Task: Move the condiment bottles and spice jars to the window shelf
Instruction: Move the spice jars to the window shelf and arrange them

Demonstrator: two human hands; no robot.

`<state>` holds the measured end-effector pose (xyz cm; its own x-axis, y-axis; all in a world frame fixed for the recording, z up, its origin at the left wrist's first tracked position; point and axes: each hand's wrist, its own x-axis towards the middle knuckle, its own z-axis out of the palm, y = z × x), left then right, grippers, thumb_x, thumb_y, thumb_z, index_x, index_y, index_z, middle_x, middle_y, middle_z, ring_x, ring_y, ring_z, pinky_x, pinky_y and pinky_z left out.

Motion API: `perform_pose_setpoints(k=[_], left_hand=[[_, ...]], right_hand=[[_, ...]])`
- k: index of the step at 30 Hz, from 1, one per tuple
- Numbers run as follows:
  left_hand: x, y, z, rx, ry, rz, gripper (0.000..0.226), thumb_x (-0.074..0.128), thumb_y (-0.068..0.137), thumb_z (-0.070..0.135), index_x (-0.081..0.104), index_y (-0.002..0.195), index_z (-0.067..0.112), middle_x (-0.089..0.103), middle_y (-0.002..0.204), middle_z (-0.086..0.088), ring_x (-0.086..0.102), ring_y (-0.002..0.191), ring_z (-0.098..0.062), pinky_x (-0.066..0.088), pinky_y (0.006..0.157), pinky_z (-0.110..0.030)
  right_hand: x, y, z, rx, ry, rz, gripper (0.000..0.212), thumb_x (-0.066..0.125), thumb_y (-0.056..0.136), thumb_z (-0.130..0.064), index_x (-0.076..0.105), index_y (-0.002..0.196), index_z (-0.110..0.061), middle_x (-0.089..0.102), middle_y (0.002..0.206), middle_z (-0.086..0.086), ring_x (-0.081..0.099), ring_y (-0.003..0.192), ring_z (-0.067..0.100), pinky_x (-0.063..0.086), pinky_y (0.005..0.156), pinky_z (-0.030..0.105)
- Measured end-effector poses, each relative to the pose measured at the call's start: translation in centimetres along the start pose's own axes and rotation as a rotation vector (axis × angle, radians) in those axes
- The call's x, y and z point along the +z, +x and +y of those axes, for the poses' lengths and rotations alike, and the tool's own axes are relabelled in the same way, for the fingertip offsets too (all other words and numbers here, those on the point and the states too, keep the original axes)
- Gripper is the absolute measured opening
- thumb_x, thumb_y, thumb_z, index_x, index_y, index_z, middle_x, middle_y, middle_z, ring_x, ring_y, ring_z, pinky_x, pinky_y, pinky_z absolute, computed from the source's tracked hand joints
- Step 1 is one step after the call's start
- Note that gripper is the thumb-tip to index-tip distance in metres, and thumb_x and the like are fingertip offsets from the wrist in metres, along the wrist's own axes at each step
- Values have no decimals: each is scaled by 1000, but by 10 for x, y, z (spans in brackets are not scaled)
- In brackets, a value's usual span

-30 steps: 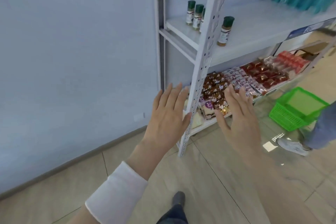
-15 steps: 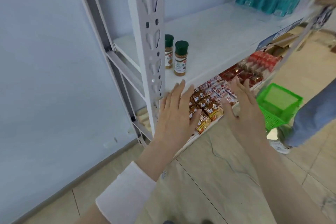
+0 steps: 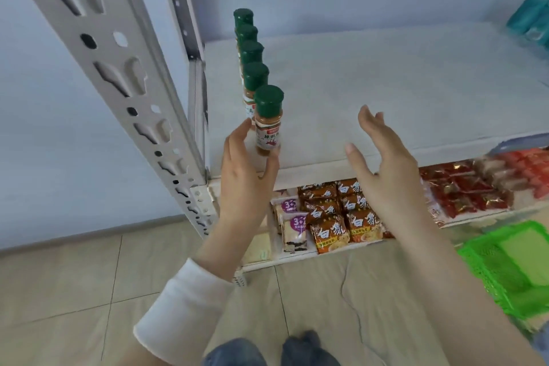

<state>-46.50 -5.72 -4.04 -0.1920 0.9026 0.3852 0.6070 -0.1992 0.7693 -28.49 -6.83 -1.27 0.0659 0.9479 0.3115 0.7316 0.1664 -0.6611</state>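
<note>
Several spice jars with green caps stand in a row along the left edge of the white shelf [image 3: 401, 83]. The front jar [image 3: 268, 125] holds orange powder and has a red label. My left hand [image 3: 245, 175] cups this jar, fingers straight up its left side and thumb by its lower right, without a firm grip. My right hand [image 3: 383, 163] hovers open over the shelf's front edge, right of the jar, holding nothing.
A perforated white upright post [image 3: 118, 83] rises at the left. Snack packets [image 3: 335, 217] fill the lower shelf. A green basket [image 3: 511, 270] sits on the floor at the right. Teal bottles [image 3: 531, 18] stand at the shelf's far right.
The view has come closer to the shelf. Both hands rose from the lower shelf's height to the white shelf. My left hand reached the front spice jar.
</note>
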Motion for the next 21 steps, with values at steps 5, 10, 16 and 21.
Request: perform_pose_setpoints(k=[5,10,16,21], left_hand=[[14,8,9,-170,-61,16,55,59,87,17,34,136,10,48,135,-7,47,123,-19,40,103,-30],[14,18,8,-160,-43,78,56,65,83,21,40,132,12,56,127,-1,51,114,-11,39,93,-18],[12,22,6,-152,-25,79,53,70,80,25,46,125,14,60,117,4,51,100,-3,33,77,7],[6,11,10,-258,-138,202,41,67,80,23,46,115,27,58,103,17,57,97,1,42,83,-1]], right_hand=[[11,35,6,-138,48,-109,51,50,94,-29,35,142,-19,31,152,-3,12,140,5,17,114,29],[29,64,3,-229,83,-143,45,55,92,-26,46,135,-17,40,146,-3,23,141,13,21,108,21],[42,94,-4,-199,182,-200,44,64,86,-25,54,128,-18,52,123,-15,46,115,1,29,92,-2],[63,109,-15,-210,272,-292,48,72,78,-26,58,123,-17,60,116,-9,53,99,0,39,79,-3]])
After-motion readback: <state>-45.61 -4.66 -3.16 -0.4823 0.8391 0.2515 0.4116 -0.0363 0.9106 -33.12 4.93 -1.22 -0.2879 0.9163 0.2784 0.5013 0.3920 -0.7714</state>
